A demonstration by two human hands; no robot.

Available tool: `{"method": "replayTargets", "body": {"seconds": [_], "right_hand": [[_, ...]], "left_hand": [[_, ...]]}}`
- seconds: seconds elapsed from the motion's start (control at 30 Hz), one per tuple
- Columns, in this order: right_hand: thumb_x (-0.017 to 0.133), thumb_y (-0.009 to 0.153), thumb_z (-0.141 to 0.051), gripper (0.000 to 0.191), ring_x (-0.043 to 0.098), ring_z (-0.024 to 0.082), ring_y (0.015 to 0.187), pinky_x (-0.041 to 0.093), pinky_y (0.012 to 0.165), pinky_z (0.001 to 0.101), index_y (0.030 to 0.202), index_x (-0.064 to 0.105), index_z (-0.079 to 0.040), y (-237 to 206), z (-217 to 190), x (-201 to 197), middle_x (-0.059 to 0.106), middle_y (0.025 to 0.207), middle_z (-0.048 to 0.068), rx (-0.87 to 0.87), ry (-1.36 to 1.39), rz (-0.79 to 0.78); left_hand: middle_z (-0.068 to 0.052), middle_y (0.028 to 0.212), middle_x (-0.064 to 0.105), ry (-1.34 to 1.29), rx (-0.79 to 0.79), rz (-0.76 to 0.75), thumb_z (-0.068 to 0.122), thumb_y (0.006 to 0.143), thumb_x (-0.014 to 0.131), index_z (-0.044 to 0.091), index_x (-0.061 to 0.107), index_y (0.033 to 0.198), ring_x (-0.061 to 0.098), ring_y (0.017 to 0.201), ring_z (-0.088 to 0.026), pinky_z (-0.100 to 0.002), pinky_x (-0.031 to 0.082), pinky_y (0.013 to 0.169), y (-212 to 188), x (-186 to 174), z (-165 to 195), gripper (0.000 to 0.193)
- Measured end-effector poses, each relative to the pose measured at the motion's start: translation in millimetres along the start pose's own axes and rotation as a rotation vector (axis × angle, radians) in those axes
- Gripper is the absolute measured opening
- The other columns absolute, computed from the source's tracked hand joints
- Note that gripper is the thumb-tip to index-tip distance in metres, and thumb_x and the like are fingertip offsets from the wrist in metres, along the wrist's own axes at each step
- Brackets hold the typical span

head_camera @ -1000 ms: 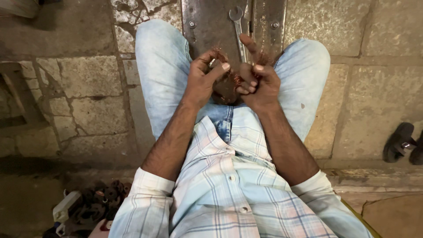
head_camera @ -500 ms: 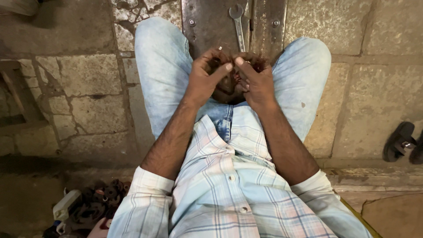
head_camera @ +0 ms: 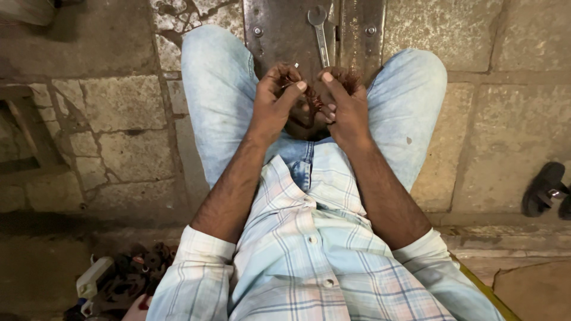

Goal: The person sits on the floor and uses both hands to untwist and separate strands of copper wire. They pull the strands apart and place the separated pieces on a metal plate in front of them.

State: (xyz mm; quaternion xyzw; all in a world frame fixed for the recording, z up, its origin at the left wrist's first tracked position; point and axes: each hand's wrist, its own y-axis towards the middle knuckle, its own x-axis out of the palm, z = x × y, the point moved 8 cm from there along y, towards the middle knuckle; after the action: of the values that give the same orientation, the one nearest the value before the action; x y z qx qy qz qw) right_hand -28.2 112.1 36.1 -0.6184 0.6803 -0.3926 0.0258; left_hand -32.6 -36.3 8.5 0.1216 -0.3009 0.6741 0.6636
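Observation:
I sit with knees apart in light blue jeans, and both hands meet between my thighs. My left hand (head_camera: 275, 101) and my right hand (head_camera: 344, 106) both grip a small dark reddish coiled part (head_camera: 313, 102), fingers curled around it and thumbs raised. Most of the part is hidden by my fingers. Just beyond my hands a steel spanner (head_camera: 320, 35) lies on a rusty metal plate (head_camera: 279, 30) with bolts, set in the stone floor.
Rough stone slabs (head_camera: 113, 119) pave the floor all around. A dark sandal (head_camera: 544, 189) lies at the right edge. Near my left elbow sits a heap of dark small parts (head_camera: 134, 273) with a white plastic piece (head_camera: 94, 276).
My right hand's fingers, spread and raised a second ago, have curled down onto the part. Both hands are now pressed closer together on it.

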Motion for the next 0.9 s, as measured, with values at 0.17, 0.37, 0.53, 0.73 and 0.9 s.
{"method": "replayTargets", "body": {"seconds": [0.17,0.37,0.53,0.73,0.9], "right_hand": [[0.071,0.1,-0.019,0.009,0.036,0.003,0.048,0.029,0.043,0.0225,0.102,0.07,-0.011,-2.5,4.8,10.3,0.044,0.062,-0.007,-0.006,-0.007,-0.039],[0.071,0.099,-0.02,0.012,0.036,0.002,0.05,0.03,0.044,0.0213,0.107,0.071,-0.01,-6.5,7.2,10.4,0.043,0.062,-0.008,0.01,-0.006,-0.071],[0.071,0.099,-0.018,0.017,0.037,0.002,0.053,0.03,0.045,0.0211,0.112,0.072,-0.008,-4.7,6.4,11.9,0.048,0.067,-0.007,-0.024,-0.076,-0.097],[0.068,0.101,-0.021,0.012,0.04,0.003,0.052,0.033,0.047,0.0218,0.105,0.068,-0.009,0.9,5.8,15.3,0.054,0.075,-0.005,0.016,0.035,-0.18],[0.062,0.099,-0.026,0.014,0.043,0.005,0.053,0.035,0.047,0.0232,0.1,0.064,-0.012,2.4,-2.1,21.3,0.07,0.098,0.0,0.002,0.09,-0.206]], "left_hand": [[-0.003,0.098,0.065,0.088,0.005,-0.04,0.0,0.095,0.074,0.005,0.058,0.109,0.064,0.078,-0.009,-0.024,0.055,0.066,-4.7,-3.3,10.9,0.022],[-0.002,0.095,0.066,0.096,-0.017,-0.025,0.004,0.096,0.077,0.006,0.06,0.107,0.064,0.076,-0.007,-0.024,0.053,0.062,-9.1,-2.3,9.2,0.02],[-0.002,0.092,0.067,0.103,-0.033,-0.014,0.007,0.095,0.077,0.006,0.061,0.107,0.065,0.073,-0.008,-0.024,0.054,0.06,-7.8,-4.6,9.5,0.02],[-0.003,0.092,0.069,0.127,-0.048,0.032,0.006,0.094,0.076,0.006,0.062,0.107,0.066,0.072,-0.008,-0.024,0.054,0.056,-1.6,-7.0,13.9,0.018],[-0.003,0.093,0.069,0.089,-0.026,0.034,0.006,0.095,0.075,0.006,0.061,0.107,0.065,0.073,-0.008,-0.024,0.054,0.056,3.2,-4.7,19.9,0.018]]}}
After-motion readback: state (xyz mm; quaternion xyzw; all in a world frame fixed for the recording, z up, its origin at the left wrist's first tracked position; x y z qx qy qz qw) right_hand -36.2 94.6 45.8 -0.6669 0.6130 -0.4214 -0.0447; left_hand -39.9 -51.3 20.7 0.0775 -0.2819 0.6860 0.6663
